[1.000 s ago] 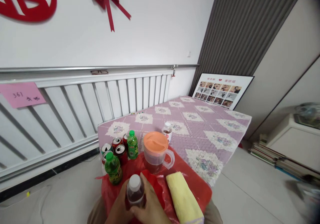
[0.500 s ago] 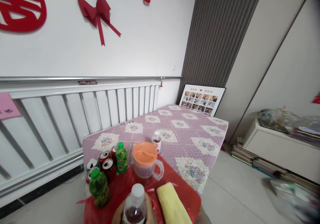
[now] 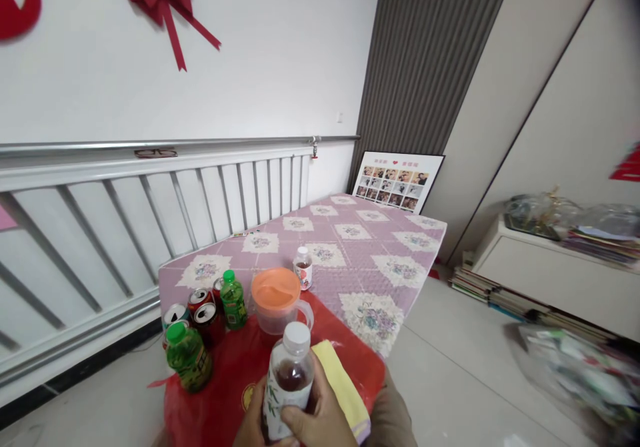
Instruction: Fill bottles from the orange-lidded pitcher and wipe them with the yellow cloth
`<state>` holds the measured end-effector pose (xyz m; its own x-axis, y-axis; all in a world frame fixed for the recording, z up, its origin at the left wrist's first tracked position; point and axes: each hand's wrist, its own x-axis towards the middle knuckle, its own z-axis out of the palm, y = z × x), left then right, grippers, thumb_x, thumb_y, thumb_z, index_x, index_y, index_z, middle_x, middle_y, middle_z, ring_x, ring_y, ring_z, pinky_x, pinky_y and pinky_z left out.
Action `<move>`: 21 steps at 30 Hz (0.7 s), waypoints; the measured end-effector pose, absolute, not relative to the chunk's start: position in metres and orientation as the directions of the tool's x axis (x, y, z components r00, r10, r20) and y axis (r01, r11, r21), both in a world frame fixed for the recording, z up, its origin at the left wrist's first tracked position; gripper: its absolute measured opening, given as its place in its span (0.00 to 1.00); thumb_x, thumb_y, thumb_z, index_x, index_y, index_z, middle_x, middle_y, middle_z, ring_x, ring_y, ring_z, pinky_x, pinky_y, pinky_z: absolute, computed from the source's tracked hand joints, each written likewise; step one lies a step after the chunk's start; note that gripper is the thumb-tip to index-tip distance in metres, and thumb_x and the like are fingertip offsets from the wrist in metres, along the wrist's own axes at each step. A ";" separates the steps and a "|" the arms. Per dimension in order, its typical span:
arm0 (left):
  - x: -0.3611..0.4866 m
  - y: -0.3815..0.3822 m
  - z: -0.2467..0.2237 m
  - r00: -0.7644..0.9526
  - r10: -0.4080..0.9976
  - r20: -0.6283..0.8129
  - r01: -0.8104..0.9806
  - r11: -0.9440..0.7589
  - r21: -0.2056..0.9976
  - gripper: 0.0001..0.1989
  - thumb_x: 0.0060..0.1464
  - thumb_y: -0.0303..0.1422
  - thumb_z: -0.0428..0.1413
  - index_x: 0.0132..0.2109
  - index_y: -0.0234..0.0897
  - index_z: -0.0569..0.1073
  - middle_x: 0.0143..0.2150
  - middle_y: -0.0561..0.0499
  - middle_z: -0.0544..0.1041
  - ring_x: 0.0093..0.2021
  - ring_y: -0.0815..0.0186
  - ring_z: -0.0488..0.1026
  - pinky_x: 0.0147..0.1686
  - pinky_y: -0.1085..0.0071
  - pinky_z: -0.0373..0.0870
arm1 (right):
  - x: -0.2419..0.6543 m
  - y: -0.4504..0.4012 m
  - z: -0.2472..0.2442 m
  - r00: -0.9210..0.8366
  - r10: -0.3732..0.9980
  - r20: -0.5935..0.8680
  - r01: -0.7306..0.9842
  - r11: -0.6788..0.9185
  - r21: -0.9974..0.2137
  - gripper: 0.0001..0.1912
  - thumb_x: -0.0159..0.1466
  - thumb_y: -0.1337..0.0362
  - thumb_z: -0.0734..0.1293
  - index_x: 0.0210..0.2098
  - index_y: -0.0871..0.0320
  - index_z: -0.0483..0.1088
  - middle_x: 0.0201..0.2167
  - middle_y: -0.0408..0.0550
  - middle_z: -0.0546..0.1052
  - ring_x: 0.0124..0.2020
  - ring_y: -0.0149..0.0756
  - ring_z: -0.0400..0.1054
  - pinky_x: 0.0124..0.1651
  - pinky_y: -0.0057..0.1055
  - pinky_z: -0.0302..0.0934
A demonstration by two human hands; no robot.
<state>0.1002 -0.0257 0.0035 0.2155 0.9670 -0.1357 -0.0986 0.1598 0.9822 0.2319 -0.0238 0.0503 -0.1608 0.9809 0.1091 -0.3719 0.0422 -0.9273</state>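
Note:
A clear bottle with a white cap and dark drink (image 3: 289,384) is held upright between both hands at the bottom centre. My left hand (image 3: 253,420) wraps its left side, and my right hand (image 3: 325,410) grips its right side, thumb across the label. Just behind stands a pitcher with an orange lid (image 3: 276,294). A folded yellow cloth (image 3: 343,387) lies right of the bottle on a red plastic sheet (image 3: 230,384). To the left are two green-capped bottles (image 3: 189,360) (image 3: 233,300) and several opened cans (image 3: 206,317).
Beyond the pitcher, a small white-capped bottle (image 3: 303,270) stands on the flowered tablecloth (image 3: 350,254). A radiator (image 3: 200,200) runs along the wall. A photo board (image 3: 395,182) leans behind the table; a white cabinet (image 3: 540,267) is at right.
The held bottle has come up into fuller view, with both hands round it. The camera view has shifted, so the table and wall items sit slightly higher and further left.

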 end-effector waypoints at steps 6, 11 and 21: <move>0.118 -0.020 0.008 0.096 0.989 -0.110 -0.066 0.116 0.991 0.40 0.36 0.36 0.64 0.58 0.33 0.61 0.48 0.39 0.79 0.52 0.47 0.75 0.51 0.60 0.72 | 0.236 -0.027 0.027 -0.123 0.987 0.104 -0.347 0.056 -0.936 0.44 0.50 0.58 0.75 0.63 0.54 0.56 0.56 0.52 0.73 0.57 0.47 0.66 0.60 0.41 0.57; 0.127 -0.021 0.009 -0.050 0.998 -0.038 0.147 0.045 0.988 0.38 0.41 0.38 0.58 0.60 0.31 0.60 0.57 0.37 0.73 0.55 0.51 0.73 0.52 0.63 0.72 | 0.231 -0.031 0.013 0.097 0.995 0.013 -0.324 0.044 -0.945 0.47 0.50 0.55 0.74 0.64 0.55 0.52 0.56 0.56 0.71 0.55 0.46 0.68 0.55 0.38 0.64; 0.128 -0.035 0.009 0.246 0.968 -0.050 0.242 -0.011 0.970 0.38 0.49 0.40 0.59 0.65 0.34 0.59 0.62 0.37 0.67 0.64 0.47 0.61 0.62 0.58 0.61 | 0.255 -0.027 0.031 0.302 0.953 -0.033 -0.128 0.006 -0.992 0.39 0.47 0.59 0.72 0.57 0.56 0.60 0.42 0.50 0.79 0.43 0.46 0.73 0.47 0.37 0.67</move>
<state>0.1282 -0.0351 0.0094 0.2458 0.9680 -0.0500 0.2425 -0.0114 0.9701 0.2554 -0.0273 0.0310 0.3020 0.9528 -0.0329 -0.1278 0.0063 -0.9918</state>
